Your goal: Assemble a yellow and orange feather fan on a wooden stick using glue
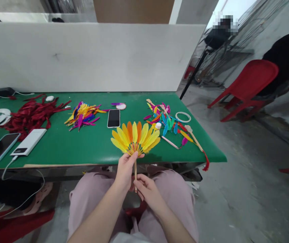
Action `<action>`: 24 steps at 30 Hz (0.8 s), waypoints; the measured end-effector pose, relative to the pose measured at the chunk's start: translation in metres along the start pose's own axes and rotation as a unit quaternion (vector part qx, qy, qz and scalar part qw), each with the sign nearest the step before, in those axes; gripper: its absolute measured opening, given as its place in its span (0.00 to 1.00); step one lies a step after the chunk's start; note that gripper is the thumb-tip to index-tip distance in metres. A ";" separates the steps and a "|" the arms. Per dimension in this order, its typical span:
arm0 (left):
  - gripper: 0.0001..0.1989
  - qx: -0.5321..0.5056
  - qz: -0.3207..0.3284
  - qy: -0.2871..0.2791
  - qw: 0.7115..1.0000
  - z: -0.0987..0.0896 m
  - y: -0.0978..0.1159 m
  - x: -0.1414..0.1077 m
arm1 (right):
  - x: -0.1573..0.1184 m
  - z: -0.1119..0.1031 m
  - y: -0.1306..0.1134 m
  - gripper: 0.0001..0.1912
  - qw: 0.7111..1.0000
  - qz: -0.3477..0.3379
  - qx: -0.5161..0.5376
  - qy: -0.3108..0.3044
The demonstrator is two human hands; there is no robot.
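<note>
A fan of yellow and orange feathers [135, 135] is spread upright on a thin wooden stick, just in front of the green table's near edge. My left hand [126, 167] pinches the base of the feathers where they meet the stick. Lower down, the fingers of my right hand [146, 189] are closed on the stick's bottom part. Behind the fan to the left lies a phone [114, 118]. To the right of the fan are a small white round object [158, 126] and a pile of multicoloured feathers [168, 123].
The green table [88, 148] also holds dark red strips [30, 116], a bright feather pile [82, 114], a power bank [30, 141], another phone [1, 148], a white ring [183, 117] and a tasselled stick [195, 138]. A white board [91, 57] stands behind.
</note>
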State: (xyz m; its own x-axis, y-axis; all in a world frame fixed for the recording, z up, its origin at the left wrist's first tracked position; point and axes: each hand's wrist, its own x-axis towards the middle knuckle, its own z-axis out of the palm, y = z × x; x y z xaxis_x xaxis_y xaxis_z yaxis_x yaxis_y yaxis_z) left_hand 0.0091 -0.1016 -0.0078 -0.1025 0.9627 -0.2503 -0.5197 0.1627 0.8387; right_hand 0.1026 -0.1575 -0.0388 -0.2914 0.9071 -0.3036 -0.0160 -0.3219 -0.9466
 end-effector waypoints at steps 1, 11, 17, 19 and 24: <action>0.14 0.002 0.001 -0.004 1.000 0.001 0.001 -0.001 | 0.001 0.000 -0.001 0.17 1.000 0.003 0.008 0.002; 0.28 0.026 -0.075 -0.061 0.995 -0.033 -0.015 -0.006 | -0.006 -0.009 0.000 0.18 0.996 -0.004 -0.009 0.094; 0.28 0.071 -0.135 -0.017 0.988 -0.054 -0.017 -0.011 | -0.010 -0.018 0.008 0.13 0.927 -0.144 -0.237 0.254; 0.24 0.088 -0.151 -0.017 0.985 -0.058 -0.019 -0.016 | -0.009 -0.021 0.012 0.13 0.886 -0.187 -0.317 0.283; 0.19 0.110 -0.192 -0.025 0.975 -0.068 -0.036 -0.030 | -0.004 -0.028 0.024 0.14 0.820 -0.222 -0.440 0.292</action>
State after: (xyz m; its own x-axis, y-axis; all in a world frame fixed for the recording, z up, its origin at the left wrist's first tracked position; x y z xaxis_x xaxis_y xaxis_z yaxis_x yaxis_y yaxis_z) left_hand -0.0270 -0.1515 -0.0630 0.1079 0.8307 -0.5462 -0.3165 0.5495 0.7732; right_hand 0.1302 -0.1616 -0.0630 0.0678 0.9400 0.3345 0.7744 0.1617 -0.6117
